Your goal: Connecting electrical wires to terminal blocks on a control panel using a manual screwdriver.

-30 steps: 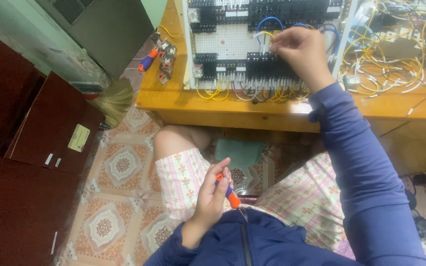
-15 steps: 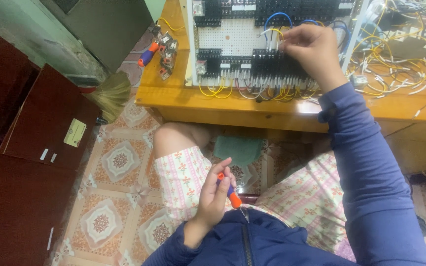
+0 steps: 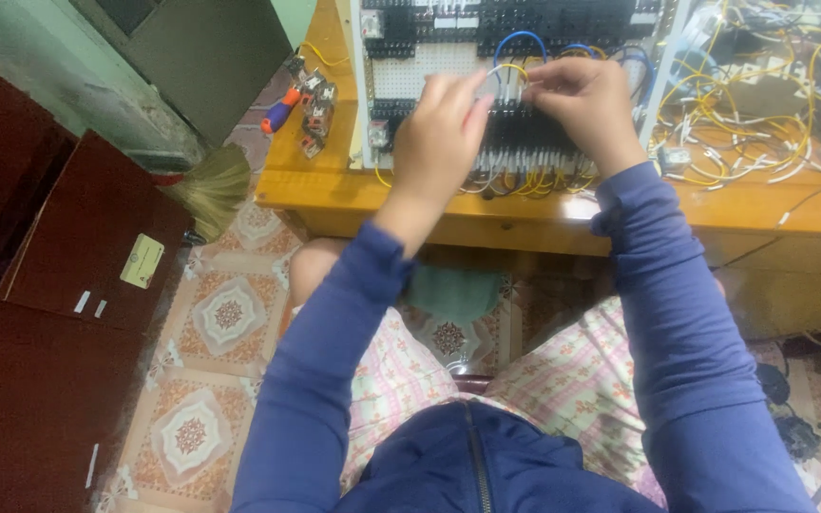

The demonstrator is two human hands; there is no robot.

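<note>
While half a second ago our left hand (image 3: 441, 133) lay in our lap around an orange-handled screwdriver, it is now up at the white perforated wiring panel (image 3: 429, 66), fingers pinched narrow around what looks like a thin white wire; we cannot make out the screwdriver in it any more. Our right hand (image 3: 586, 104) has stayed at the same spot on the panel, fingertips closed on the small wires just below the blue wire loop (image 3: 520, 43). So both hands now meet over the black terminal blocks (image 3: 525, 152), and the work has gone from one-handed to two-handed on those wire ends.

The panel stands on the wooden bench (image 3: 315, 185), well within reach. To its left lie a second orange-and-blue screwdriver (image 3: 279, 111) and a few loose relays (image 3: 314, 119); to its right sprawls a tangle of yellow and white wires (image 3: 762, 114). Our own hands hide the very terminals being handled. A broom (image 3: 211, 185) leans by the dark red cabinet (image 3: 59, 285).
</note>
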